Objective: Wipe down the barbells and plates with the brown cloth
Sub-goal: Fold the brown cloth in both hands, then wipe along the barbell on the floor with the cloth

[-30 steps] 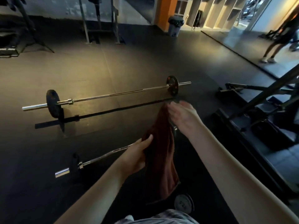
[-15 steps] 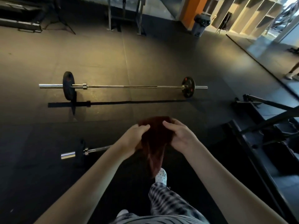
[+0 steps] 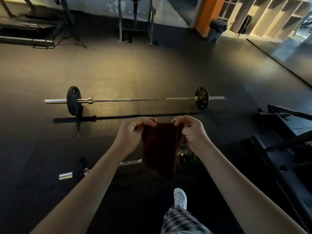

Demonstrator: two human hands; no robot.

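Note:
The brown cloth [image 3: 160,149] hangs in front of me, stretched between both hands. My left hand [image 3: 131,132] pinches its top left corner and my right hand [image 3: 192,132] pinches its top right corner. Beyond them a long barbell [image 3: 135,99] lies across the floor, with a black plate [image 3: 73,100] on its left end and a black plate [image 3: 202,98] with red marks on its right end. A nearer barbell [image 3: 81,171] lies just below my hands; the cloth and my arms hide most of it, so only its chrome left end shows.
Dark rubber floor [image 3: 168,65] all round. A black machine frame [image 3: 278,146] stands at the right. A squat rack [image 3: 135,21] and a bench stand at the back, and a bin [image 3: 217,30] sits by an orange pillar. My foot in a white shoe [image 3: 180,198] is below the cloth.
The cloth was bunched between my hands; now both hands have drawn apart and hold it spread flat by its top corners. My view has turned to face the far barbell squarely.

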